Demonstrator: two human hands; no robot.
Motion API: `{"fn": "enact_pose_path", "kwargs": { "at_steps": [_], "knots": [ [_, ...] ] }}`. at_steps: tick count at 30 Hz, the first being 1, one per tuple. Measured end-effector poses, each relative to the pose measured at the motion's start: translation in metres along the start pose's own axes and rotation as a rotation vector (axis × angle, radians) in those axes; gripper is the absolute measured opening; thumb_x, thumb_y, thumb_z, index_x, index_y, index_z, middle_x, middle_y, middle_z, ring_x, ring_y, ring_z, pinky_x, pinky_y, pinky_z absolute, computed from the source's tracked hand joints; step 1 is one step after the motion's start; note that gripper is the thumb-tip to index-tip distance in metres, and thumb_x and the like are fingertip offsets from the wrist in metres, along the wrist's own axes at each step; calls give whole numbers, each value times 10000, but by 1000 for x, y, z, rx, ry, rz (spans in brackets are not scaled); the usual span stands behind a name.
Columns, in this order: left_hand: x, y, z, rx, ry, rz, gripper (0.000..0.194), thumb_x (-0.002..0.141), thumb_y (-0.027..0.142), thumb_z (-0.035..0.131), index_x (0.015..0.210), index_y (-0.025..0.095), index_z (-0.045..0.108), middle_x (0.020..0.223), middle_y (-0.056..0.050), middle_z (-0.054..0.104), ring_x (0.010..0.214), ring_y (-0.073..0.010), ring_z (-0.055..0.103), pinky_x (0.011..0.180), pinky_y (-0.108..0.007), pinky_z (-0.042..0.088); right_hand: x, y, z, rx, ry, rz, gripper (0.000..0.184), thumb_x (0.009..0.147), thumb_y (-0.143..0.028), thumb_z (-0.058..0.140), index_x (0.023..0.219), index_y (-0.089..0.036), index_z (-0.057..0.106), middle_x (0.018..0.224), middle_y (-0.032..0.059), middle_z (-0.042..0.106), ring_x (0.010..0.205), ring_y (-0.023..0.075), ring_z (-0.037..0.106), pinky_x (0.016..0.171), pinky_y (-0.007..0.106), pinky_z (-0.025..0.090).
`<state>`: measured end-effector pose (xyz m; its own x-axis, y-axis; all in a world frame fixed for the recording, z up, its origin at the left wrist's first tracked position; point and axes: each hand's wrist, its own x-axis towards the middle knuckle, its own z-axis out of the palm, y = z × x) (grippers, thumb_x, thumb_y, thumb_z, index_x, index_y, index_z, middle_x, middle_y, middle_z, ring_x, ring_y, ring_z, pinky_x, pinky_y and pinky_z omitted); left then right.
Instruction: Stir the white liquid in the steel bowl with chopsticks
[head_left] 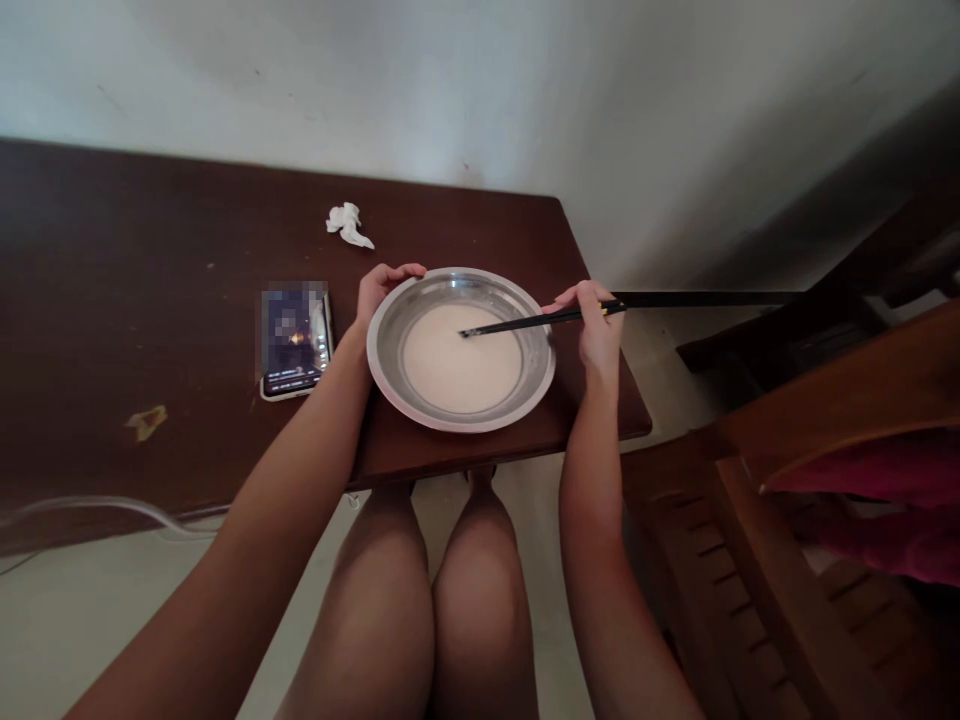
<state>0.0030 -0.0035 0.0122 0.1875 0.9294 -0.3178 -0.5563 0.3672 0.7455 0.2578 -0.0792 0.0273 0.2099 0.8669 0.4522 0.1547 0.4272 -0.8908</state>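
Note:
A wide metal bowl holds a pale, creamy liquid. It is near the front edge of the dark wooden table. My left hand grips the bowl's rim at its upper left, fingers over the edge and thumb hidden. In my right hand, at the bowl's right side, are black chopsticks, pinched near their thick ends. Their tips reach over the middle of the bowl and touch the liquid, with some pale residue on them.
Left of the bowl a lit phone lies on the table. Behind it is a crumpled white tissue, and a small yellowish scrap is farther left. A white cable crosses the front edge. A wooden chair stands at right.

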Motion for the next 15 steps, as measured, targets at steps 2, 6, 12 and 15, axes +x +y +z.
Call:
{"fn": "enact_pose_path", "kwargs": {
  "at_steps": [2, 6, 12, 15],
  "knots": [
    [1, 0, 0, -5, -3, 4, 281, 827, 222, 384, 694, 168, 626, 574, -39, 639, 531, -159, 608, 551, -252, 502, 0, 0, 0, 15, -23, 27, 360, 861, -455, 474, 633, -211, 608, 539, -55, 581, 526, 85, 627, 571, 238, 488],
    [0, -1, 0, -11, -3, 15, 277, 821, 214, 381, 723, 164, 635, 574, -36, 639, 547, -162, 615, 574, -263, 510, -2, -4, 2, -57, -161, 22, 348, 862, -443, 480, 653, -211, 634, 554, -41, 612, 618, 98, 647, 652, 251, 507],
    [1, -1, -1, 6, 11, 14, 278, 825, 220, 389, 733, 166, 645, 580, -36, 649, 572, -176, 632, 580, -273, 520, 1, 2, -1, 5, 12, 35, 364, 856, -477, 472, 644, -211, 602, 558, -47, 599, 547, 92, 640, 591, 251, 499],
    [1, -1, -1, 11, 10, 6, 302, 831, 218, 372, 697, 163, 637, 587, -36, 646, 560, -163, 628, 579, -260, 516, 0, 1, 0, -8, -78, 66, 379, 843, -497, 482, 623, -210, 597, 538, -43, 587, 537, 96, 628, 570, 250, 496]
  ]
}}
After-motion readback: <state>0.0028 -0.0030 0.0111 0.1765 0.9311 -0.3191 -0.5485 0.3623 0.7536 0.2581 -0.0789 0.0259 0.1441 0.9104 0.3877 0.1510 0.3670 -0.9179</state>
